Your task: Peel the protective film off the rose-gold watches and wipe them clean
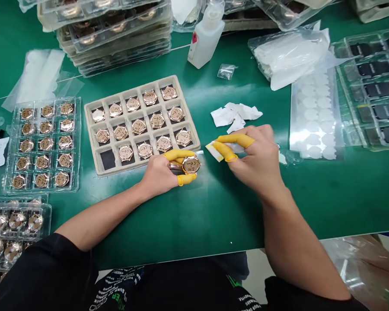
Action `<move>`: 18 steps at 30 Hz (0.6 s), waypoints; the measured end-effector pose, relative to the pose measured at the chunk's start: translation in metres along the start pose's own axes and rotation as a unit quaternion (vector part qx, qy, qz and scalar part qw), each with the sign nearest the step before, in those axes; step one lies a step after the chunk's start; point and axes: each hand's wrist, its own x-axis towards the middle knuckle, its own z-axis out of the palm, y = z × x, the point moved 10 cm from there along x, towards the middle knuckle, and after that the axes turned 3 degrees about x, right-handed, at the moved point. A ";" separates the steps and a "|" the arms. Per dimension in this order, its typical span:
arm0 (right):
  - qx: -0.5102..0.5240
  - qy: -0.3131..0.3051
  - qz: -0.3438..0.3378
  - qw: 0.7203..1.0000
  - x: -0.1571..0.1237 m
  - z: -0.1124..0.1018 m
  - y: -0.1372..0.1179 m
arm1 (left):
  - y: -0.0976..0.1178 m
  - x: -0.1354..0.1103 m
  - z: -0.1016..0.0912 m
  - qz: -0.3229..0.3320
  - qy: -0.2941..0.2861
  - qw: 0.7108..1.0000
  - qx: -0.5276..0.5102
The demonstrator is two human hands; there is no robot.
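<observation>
My left hand (164, 175), with yellow finger cots on thumb and forefinger, grips a rose-gold watch case (191, 164) by its edge, engraved back facing up. Pinched between the yellow-covered fingers of my right hand (254, 157) is a small folded white wipe (215, 150), apart from the watch case. Just beyond my left hand lies a beige tray (197, 146) of similar watch cases; its near-left compartment (108, 160) shows only a dark bottom. A few crumpled white wipes (235, 115) lie beyond my right hand.
A clear tray (78, 147) of watch cases lies at left, with more trays (47, 216) nearer me. Stacked trays (123, 56) and a white bottle (205, 41) stand at the back. At right are a sticker sheet (316, 125), bagged white sheets (291, 54) and a tray of dark pieces (356, 108).
</observation>
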 end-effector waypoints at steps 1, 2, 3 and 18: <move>-0.013 -0.001 0.005 1.000 0.000 -0.004 0.006 | 0.013 -0.001 -0.001 0.063 0.008 0.998 0.030; -0.005 -0.008 0.003 1.000 -0.001 -0.006 0.008 | 0.027 -0.004 -0.002 0.133 0.020 0.989 0.063; 0.023 -0.019 -0.003 1.000 -0.001 -0.007 0.007 | 0.040 -0.009 -0.002 0.201 0.032 0.974 0.095; 0.338 -0.116 0.187 0.915 -0.013 0.021 0.010 | 0.059 -0.023 0.007 0.331 0.036 0.926 0.176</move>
